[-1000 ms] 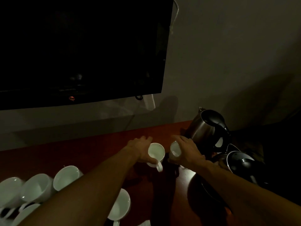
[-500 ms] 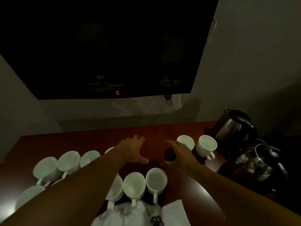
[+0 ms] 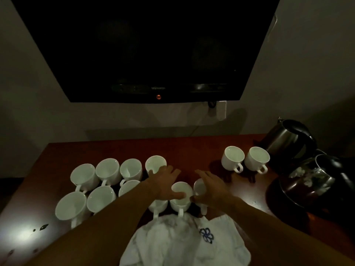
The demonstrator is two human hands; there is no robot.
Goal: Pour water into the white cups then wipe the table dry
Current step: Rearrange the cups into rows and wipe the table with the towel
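Glossy white handled cups (image 3: 232,157) stood upright on reddish wooden worktop (image 3: 192,150); left hand (image 3: 165,184) and right hand (image 3: 210,188) spread open above two, gripping nothing

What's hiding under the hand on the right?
A white cup. Only part of its rim and its handle, which points toward the white cloth, peek out. The right hand covers the rest, so what is inside cannot be seen.

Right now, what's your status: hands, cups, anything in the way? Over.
Both hands open: left hand, thumb on a white ceramic cup, right hand above the next cup. Water level unreadable. White cloth lies at the near cup handles.
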